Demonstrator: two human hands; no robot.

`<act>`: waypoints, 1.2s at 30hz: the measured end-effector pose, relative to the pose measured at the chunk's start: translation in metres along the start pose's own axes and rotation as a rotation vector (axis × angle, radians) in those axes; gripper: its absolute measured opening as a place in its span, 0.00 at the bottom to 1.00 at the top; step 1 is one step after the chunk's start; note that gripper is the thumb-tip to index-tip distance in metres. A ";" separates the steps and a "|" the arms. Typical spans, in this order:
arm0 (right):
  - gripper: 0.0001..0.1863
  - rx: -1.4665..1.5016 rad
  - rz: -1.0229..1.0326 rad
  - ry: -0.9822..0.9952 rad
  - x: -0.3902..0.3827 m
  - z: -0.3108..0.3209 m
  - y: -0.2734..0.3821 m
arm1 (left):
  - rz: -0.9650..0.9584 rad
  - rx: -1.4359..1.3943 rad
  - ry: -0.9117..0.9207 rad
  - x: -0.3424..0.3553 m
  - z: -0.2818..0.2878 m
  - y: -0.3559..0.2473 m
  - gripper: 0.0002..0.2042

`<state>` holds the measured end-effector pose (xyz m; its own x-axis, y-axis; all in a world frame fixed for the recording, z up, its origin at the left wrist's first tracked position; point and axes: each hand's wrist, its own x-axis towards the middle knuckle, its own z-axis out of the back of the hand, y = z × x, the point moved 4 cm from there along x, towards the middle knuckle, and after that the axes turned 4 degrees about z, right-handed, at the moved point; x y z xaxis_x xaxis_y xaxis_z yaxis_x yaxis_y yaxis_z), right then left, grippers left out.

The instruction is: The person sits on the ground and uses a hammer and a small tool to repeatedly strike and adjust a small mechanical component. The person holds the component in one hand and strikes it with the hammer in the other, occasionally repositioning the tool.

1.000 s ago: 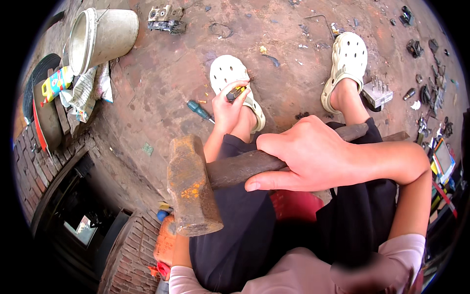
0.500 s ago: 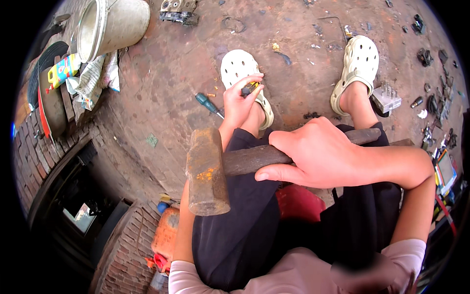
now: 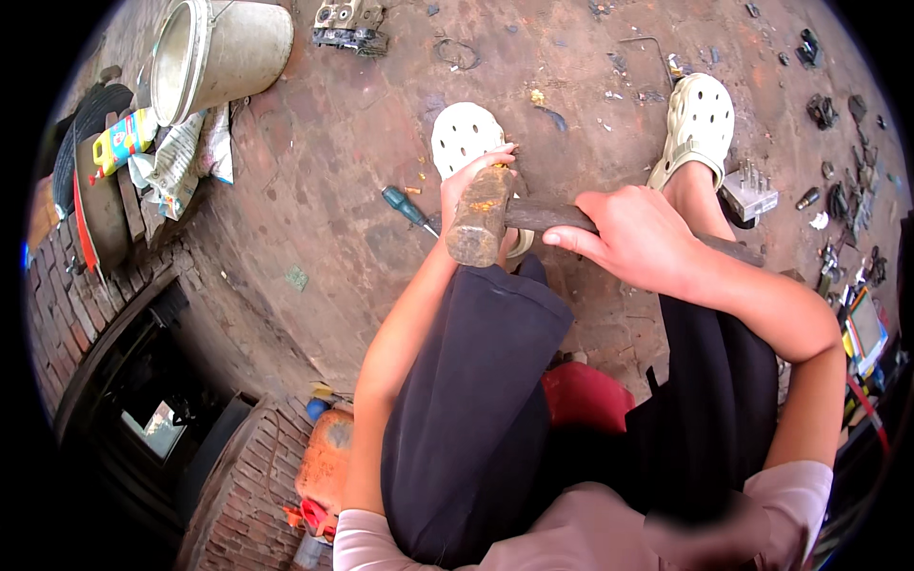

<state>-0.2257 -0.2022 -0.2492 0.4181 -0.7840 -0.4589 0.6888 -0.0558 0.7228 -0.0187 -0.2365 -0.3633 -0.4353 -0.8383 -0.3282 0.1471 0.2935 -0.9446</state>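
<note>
Dirt floor (image 3: 314, 219), far centre: right hand (image 3: 633, 233) clamped on hammer (image 3: 481, 214); left hand (image 3: 476, 176) closed on a small part beneath. Strike squarely, fingers clear.

Hammer (image 3: 481, 219) sits between the shoes, over the left hand (image 3: 476, 176). Screwdriver (image 3: 407, 207) lies just left. Bucket (image 3: 219, 52) far left.

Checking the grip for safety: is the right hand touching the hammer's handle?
Touching. The head view shows the right hand wrapped over the hammer handle, its fingers curled around the wood just behind the hammer head.
</note>
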 end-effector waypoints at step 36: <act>0.17 -0.288 0.431 -0.314 0.089 -0.036 -0.068 | 0.028 0.146 -0.148 0.000 -0.001 0.005 0.09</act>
<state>-0.2136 -0.2458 -0.3578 0.5306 -0.8461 0.0501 0.6474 0.4427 0.6204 -0.0184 -0.2347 -0.3682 -0.2959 -0.8922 -0.3412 0.2895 0.2566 -0.9221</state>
